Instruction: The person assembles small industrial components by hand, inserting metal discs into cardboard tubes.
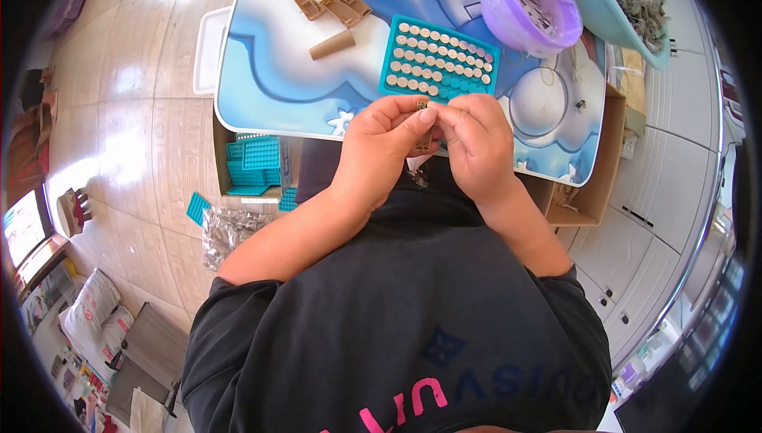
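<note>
At the table's near edge, my left hand (385, 143) is closed round a small narrow brown piece (425, 141), with the thumb near its upper end. My right hand (481, 141) meets it there in a pinch; whatever lies between those fingertips is too small to make out. Just beyond both hands lies a teal tray (389, 58) with rows of round pale discs (421, 61). Some of its places at the near right hold no disc. Farther right stands a purple bowl (573, 6), lined with clear plastic and holding small pale pieces.
Several brown plastic parts (345, 6) and a brown tube (332, 45) lie on the blue-white table (278, 76). A large light-teal basin (595, 4) of greyish scraps is at the far right. Below the left edge, a box holds teal trays (254, 165) beside a clear bag (226, 234).
</note>
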### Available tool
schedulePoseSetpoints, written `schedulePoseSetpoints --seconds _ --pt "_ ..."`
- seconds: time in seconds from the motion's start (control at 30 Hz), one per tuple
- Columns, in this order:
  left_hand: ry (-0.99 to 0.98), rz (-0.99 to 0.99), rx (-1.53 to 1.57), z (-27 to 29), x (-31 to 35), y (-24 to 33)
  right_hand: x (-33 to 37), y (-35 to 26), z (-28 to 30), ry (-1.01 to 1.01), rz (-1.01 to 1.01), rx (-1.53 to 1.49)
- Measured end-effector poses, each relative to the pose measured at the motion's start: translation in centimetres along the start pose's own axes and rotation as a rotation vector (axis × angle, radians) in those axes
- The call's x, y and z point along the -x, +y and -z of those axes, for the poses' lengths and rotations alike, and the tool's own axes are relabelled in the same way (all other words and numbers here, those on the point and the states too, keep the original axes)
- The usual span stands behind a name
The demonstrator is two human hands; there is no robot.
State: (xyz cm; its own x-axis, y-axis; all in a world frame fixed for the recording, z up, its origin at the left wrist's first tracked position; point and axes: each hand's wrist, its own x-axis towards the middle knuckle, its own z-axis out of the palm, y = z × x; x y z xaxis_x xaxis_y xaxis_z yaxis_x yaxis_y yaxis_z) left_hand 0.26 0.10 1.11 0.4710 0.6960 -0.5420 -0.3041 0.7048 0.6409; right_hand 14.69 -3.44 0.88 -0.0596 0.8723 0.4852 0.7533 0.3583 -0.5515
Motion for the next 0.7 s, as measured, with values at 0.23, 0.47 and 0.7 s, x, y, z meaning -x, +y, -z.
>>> schedulePoseSetpoints --seconds 0.23,0.47,0.7 --pt "-0.035 0.019 0.033 0.9 0.0 -0.1 -3.6 0.3 1.4 0.027 -0.035 -0.118" --pt "-0.051 0.021 0.010 0.7 -0.2 0.0 -10.8 2.4 -4.7 -0.170 0.259 0.212" --pt "-0.059 0.019 0.033 0.7 -0.3 -0.1 -12.1 3.7 -6.1 -0.245 0.265 0.163"
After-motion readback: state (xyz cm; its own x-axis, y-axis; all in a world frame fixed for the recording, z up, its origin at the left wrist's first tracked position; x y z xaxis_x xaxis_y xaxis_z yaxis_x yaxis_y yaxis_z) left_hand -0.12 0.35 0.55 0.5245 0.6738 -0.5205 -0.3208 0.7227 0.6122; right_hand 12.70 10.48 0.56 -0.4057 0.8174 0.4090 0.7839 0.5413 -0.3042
